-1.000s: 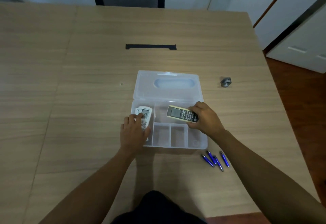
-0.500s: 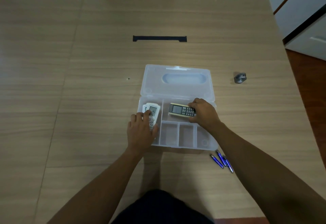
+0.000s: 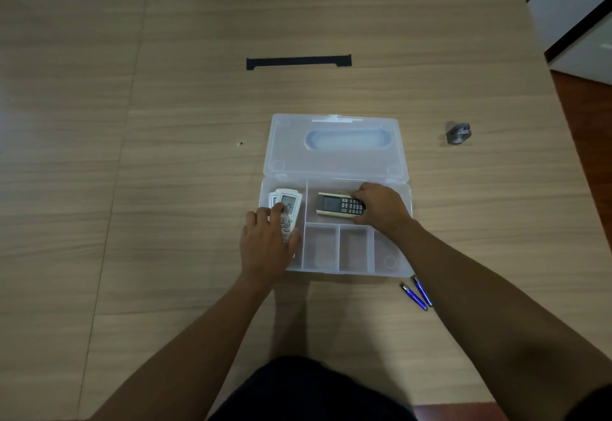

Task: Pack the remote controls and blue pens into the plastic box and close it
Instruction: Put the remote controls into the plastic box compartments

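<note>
Tabletop (image 3: 198,122): light wood grain, carries every item listed; a black slot (image 3: 298,62) lies well beyond both grips.
Plastic box (image 3: 356,270): clear, open, under both grips; lid (image 3: 334,162) laid flat on the far side; three small compartments along the near edge, between the two forearms.
Left hand (image 3: 266,248): grip laid flat over the near end of the white remotes, fingers spread and pressing down, not curled round them.
Right hand (image 3: 381,205): grip clenched on the right end of the dark remote.
White remotes (image 3: 288,203): two, side by side, in the left long compartment; display ends stick out beyond the left grip.
Dark remote (image 3: 337,204): cream-edged, lying crosswise in the large far compartment, left of the right grip.
Blue pens (image 3: 416,294): two in view on the tabletop, outside the box, near side of the right grip, beside the right forearm.
Grey metal piece (image 3: 458,133): small, well off to the right beyond the right grip.
</note>
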